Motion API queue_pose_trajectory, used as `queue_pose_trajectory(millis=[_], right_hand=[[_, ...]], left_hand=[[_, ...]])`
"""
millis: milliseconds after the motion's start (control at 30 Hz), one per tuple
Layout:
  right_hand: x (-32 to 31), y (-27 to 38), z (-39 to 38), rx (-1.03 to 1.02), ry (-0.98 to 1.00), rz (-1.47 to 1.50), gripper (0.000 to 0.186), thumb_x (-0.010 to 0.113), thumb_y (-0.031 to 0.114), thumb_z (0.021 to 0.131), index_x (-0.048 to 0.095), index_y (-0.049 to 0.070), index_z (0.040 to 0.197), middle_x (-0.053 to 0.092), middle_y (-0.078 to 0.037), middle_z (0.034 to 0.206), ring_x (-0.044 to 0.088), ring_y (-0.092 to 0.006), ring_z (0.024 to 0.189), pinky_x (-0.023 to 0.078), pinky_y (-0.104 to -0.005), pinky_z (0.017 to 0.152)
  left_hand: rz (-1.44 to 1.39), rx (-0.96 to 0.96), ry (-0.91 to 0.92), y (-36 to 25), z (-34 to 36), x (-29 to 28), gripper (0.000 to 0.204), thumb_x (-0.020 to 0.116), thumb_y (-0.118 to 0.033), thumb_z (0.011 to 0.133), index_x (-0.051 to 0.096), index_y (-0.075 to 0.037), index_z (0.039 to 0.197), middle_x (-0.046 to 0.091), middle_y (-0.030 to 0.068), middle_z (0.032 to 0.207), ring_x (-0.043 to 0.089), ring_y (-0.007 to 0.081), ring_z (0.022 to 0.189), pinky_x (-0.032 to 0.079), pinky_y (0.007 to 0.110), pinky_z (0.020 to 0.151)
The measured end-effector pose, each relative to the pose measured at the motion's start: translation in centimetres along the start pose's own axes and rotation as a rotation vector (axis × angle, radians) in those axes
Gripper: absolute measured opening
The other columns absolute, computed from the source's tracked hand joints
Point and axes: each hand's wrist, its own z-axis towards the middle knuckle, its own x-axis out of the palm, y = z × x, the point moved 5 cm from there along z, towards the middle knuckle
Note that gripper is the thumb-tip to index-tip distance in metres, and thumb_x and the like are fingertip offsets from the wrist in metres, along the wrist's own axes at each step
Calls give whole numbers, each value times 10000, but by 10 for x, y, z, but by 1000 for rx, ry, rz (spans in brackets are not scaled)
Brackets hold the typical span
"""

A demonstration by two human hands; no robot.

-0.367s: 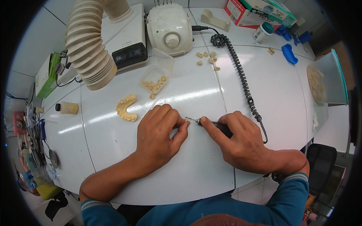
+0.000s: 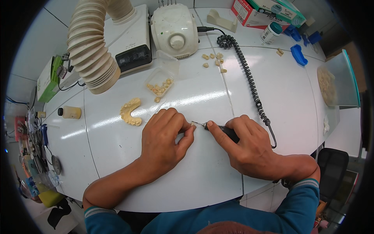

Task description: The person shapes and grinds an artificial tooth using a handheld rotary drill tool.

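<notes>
My left hand (image 2: pixel 163 136) is closed, pinching a tiny cream-coloured tooth piece (image 2: pixel 193 123) between thumb and fingertips; most of it is hidden. My right hand (image 2: pixel 251 150) grips a black rotary handpiece (image 2: pixel 229 133) like a pen, its thin metal bur (image 2: pixel 198 123) pointing left and reaching the piece. Whether bur and piece touch is too small to tell. A coiled black cord (image 2: pixel 249 74) links the handpiece to a white control unit (image 2: pixel 175 35). Beyond my left hand lie a horseshoe-shaped yellowish dental cast (image 2: pixel 126 111) and a clear hinged box (image 2: pixel 167 64) of small teeth.
A ribbed suction hose (image 2: pixel 91 50) hangs at the back left. Several loose teeth (image 2: pixel 218 62) lie behind the hands. A small bottle (image 2: pixel 71 112) stands left; a blue tray (image 2: pixel 299 55), a white jar (image 2: pixel 271 34) and a clear tub (image 2: pixel 343 82) are at the right.
</notes>
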Motion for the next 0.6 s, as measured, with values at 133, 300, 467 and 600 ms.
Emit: queue_pose_trajectory(millis=[133,300,467,600], right_hand=[[-1,0,0,-1,1,-6,506,709,15,934,746,-54,1434,526,-110,915,560,-233,815,438,-347,617],[-1,1,-1,1,8,-5,503,707,13,937,742,-59,1433,519,-107,910,556,-231,815,435,-348,614],[-1,1,0,2,17,-3,499,705,10,942,739,-63,1434,516,-108,909,551,-231,817,433,-347,613],[-1,1,0,5,18,12,505,706,2,940,736,-66,1440,516,-109,913,551,-234,825,434,-348,616]], left_hand=[[2,-4,8,1,0,0,219,868,5,900,652,-21,868,628,107,843,617,272,768,477,408,682],[0,-2,12,0,0,0,219,867,6,902,652,-18,868,629,110,844,618,270,770,477,406,680],[-2,-5,15,1,0,1,222,867,9,900,649,-16,866,627,111,843,616,272,769,476,408,677],[-3,-3,7,1,0,0,223,866,10,898,648,-17,866,625,110,841,615,274,767,474,410,676]])
